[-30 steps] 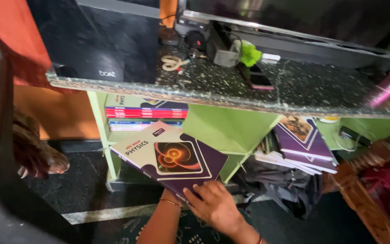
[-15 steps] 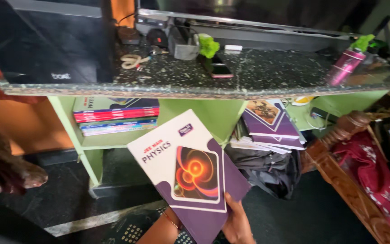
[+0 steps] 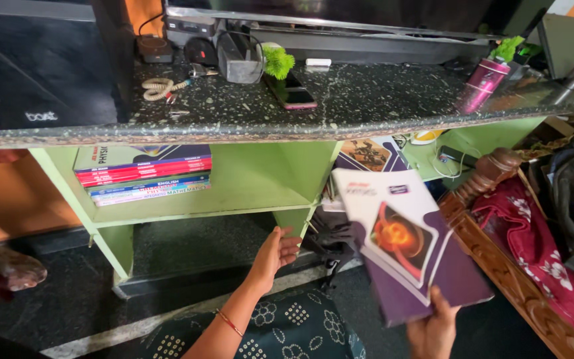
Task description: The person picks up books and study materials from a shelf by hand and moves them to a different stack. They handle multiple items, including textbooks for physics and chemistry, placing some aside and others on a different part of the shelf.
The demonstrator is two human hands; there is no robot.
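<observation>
1. The left hand [image 3: 275,251] is bare, with no ring or glove to be seen; fingers and thumb are all in view.
2. The left forearm is bare too, with no sleeve anywhere along the part that shows.
3. A thin bangle [image 3: 230,322] circles the left wrist; it looks reddish with a gold tint; its finer detail is too small to tell.
4. The right hand [image 3: 433,326] is bare as well; only the fingers and part of the back show; the wrist is cut off by the lower edge.

Textbook [image 3: 410,256] to the right of the shelf [image 3: 187,213]

My right hand [image 3: 433,329] grips its lower edge; my left hand [image 3: 274,252] is before the shelf's front edge, under the book stack [image 3: 144,174].
</observation>
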